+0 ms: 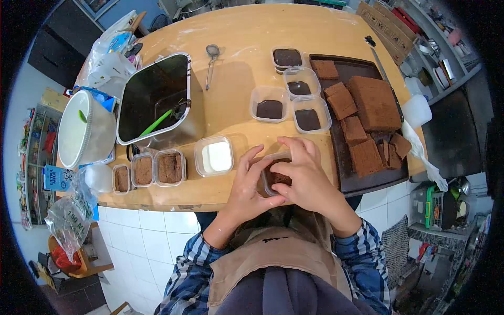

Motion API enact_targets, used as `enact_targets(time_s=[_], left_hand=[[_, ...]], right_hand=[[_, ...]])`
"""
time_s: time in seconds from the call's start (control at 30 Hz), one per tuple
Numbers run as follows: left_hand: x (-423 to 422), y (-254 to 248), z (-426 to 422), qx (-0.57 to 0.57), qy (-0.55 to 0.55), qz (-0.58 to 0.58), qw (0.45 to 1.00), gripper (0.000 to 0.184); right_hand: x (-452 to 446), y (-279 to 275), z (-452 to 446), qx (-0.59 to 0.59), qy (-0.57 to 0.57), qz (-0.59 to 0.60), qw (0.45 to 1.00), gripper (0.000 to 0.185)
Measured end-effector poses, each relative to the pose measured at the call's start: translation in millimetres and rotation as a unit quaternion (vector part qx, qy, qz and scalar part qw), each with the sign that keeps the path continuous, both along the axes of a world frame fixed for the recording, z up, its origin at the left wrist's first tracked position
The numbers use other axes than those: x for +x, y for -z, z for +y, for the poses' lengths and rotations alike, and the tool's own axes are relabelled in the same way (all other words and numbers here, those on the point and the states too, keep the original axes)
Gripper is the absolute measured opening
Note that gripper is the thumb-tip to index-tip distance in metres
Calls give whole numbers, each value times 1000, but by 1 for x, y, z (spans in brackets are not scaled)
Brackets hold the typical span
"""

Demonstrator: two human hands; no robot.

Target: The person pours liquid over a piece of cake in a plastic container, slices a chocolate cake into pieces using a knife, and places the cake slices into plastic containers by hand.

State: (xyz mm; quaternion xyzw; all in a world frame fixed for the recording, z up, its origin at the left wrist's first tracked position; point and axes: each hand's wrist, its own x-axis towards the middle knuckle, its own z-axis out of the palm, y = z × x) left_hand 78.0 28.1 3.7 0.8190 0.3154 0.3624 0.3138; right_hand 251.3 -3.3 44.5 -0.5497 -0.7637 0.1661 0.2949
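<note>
Close to the table's front edge, my two hands surround a small clear plastic container (266, 185) with brown chocolate cake (282, 178) inside. My left hand (245, 184) curves around the container's left and near sides, holding it. From the right, my right hand (311, 176) reaches over the rim, its fingers bent and touching the cake within. Part of the container is hidden under the fingers. Just left of my hands stands a container with a white filling (216, 156). Beyond them are several containers with a dark chocolate layer (269, 109).
At right, a dark baking tray (344, 181) carries chocolate cake pieces (366, 159) and a large block (374, 102); a long knife (379, 63) lies along it. Leftward stand cake-filled containers (170, 167), a deep metal pan (191, 115) with a green-handled tool, and a white bucket (84, 131).
</note>
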Motion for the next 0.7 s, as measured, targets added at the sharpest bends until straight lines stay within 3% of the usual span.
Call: enact_targets(time_s=[0.17,0.43,0.7], left_hand=[[-1,2,1,4,-1,-3,1000,80],[2,-5,-1,19,-4,-5,1000,74],[3,-6,-1,37,-2,16,999,67]], right_hand=[[5,-4,2,-4,-8,19,1000,32],[32,-23,-14,23,103,-16,994,29],[27,-14,-25,-29,30,-14,999,24]])
